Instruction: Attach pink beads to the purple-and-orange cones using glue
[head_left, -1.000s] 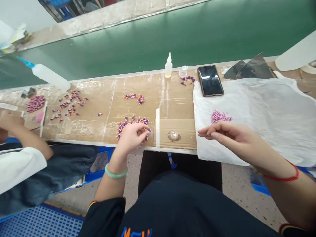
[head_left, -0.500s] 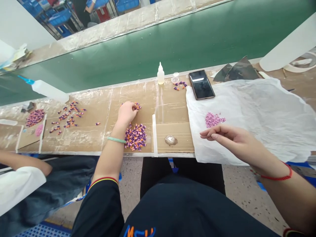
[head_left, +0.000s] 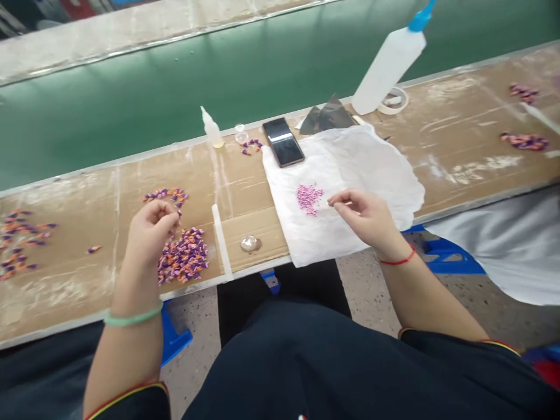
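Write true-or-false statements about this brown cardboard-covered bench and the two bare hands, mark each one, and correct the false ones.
The left hand wears a pale green bangle: true.
The right hand wears a thin red string bracelet: true.
The pink granules lie on bare brown cardboard: false, they lie on a crumpled white sheet.
The nozzle of the tall white plastic squeeze bottle is red: false, it is blue.
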The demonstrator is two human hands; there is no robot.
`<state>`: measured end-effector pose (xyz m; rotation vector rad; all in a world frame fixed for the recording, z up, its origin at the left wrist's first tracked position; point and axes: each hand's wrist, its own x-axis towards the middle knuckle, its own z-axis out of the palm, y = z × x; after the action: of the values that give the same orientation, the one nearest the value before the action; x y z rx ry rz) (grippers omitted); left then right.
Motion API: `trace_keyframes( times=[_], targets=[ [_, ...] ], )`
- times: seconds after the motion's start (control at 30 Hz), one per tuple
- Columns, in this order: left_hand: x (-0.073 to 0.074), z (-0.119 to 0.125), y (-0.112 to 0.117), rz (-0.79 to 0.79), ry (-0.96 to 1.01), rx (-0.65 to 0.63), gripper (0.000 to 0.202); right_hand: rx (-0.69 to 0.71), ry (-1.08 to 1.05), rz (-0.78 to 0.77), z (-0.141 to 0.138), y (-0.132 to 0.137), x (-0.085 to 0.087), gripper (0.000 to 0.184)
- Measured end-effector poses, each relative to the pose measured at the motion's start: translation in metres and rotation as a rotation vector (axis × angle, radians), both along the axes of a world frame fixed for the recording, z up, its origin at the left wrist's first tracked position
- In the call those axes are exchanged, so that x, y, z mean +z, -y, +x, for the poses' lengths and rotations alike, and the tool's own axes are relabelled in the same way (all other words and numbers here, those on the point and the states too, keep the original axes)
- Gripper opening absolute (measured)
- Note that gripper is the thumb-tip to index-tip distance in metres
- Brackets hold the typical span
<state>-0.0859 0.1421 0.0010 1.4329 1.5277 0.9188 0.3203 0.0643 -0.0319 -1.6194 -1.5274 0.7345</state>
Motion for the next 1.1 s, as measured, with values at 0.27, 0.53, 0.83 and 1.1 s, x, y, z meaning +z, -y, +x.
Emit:
trace_keyframes(
  times=[0.27, 0.53, 0.83, 1.1],
  targets=[
    [0.012, 0.050, 0.075, -0.162, 0.217, -0.109, 0.025, 0.140, 0.401, 0.076, 0.002, -0.003, -0.032, 0.010],
    [-0.004, 0.065, 0.105, -0.234, 0.330, -0.202, 0.024, 0.193, 0.461, 0.073, -0.001, -0.008, -0.035, 0.010],
    [-0.013, 0.071, 0.115, -0.280, 0.381, -0.184, 0.026, 0.228, 0.473, 0.058, -0.002, -0.010, -0.033, 0.012],
    [-0.016, 0.078, 0.117, -0.247, 0.374, -0.210, 0.026, 0.256, 0.539, 0.104, -0.003, -0.011, -0.044, 0.015]
  ],
)
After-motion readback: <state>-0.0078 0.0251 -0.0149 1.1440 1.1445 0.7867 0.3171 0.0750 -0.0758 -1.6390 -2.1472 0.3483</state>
